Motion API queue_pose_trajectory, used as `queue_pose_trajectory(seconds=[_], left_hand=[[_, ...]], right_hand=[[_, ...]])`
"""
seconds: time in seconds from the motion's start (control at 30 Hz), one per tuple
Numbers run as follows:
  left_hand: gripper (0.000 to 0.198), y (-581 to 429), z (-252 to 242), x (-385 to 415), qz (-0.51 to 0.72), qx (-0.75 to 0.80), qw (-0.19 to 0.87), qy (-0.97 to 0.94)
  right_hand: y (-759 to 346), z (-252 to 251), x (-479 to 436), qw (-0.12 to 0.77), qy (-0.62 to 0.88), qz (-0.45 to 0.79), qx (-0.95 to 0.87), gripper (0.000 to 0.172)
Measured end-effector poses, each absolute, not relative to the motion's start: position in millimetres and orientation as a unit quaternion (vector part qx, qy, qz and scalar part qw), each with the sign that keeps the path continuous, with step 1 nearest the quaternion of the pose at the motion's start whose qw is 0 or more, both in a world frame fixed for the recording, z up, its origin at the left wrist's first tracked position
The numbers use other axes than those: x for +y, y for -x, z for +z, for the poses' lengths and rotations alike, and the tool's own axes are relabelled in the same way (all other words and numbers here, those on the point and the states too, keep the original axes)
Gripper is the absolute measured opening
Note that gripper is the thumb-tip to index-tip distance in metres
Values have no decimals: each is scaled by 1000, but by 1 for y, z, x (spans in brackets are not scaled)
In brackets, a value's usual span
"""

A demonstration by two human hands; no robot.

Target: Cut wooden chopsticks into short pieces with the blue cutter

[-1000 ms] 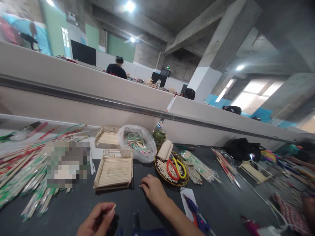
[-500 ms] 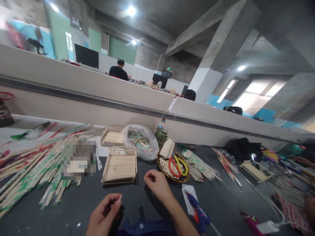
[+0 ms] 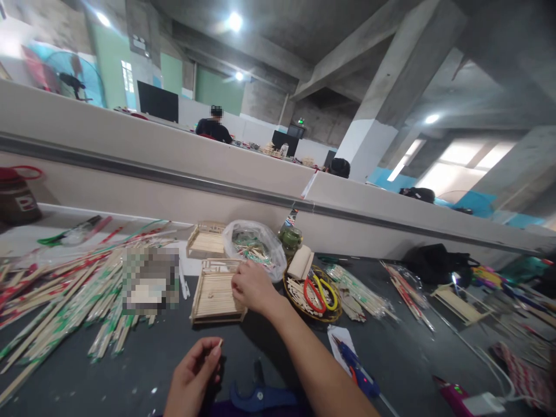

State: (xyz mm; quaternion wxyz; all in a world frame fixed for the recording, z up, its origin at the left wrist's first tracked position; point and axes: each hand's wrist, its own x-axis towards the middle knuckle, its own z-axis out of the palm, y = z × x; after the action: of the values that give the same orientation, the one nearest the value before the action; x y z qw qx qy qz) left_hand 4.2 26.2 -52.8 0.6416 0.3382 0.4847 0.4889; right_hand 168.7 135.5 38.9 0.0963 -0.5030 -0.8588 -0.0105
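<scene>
My left hand (image 3: 193,375) is near the bottom edge, its fingers pinched on a short wooden stick piece (image 3: 219,345). My right hand (image 3: 252,285) reaches forward and rests on the right rim of a small tray built of wooden sticks (image 3: 216,293), fingers curled on its edge. A second stick tray (image 3: 207,238) lies behind it. A clear plastic bag of sticks (image 3: 252,245) sits just beyond my right hand.
Wrapped chopsticks (image 3: 65,301) are heaped at the left. A woven basket (image 3: 311,294) holds sticks and red-and-yellow scissors. A blue glue gun (image 3: 357,370) and a blue cutter (image 3: 260,396) lie near me. A grey partition (image 3: 174,174) runs behind the table; people sit beyond it.
My right hand has lifted off the dark table and moved forward and left onto the stick tray. My left hand keeps its stick piece. The view has shifted to the left.
</scene>
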Motion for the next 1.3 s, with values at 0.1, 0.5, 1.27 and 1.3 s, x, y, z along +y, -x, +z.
queue_pose_trajectory(seconds=[0.1,0.5,1.27,1.3], left_hand=[[48,-3,-55,28,493,475,651,-328],[48,-8,-59,26,480,458,669,-336],[50,-1,-72,32,483,474,660,-325],[51,-1,-72,32,482,475,659,-328]], right_hand=[[-165,37,144,49,495,-30,-867,15],[-176,37,148,64,501,11,-863,11],[-190,31,87,203,542,-42,-814,4],[-190,29,84,187,535,-56,-822,4]])
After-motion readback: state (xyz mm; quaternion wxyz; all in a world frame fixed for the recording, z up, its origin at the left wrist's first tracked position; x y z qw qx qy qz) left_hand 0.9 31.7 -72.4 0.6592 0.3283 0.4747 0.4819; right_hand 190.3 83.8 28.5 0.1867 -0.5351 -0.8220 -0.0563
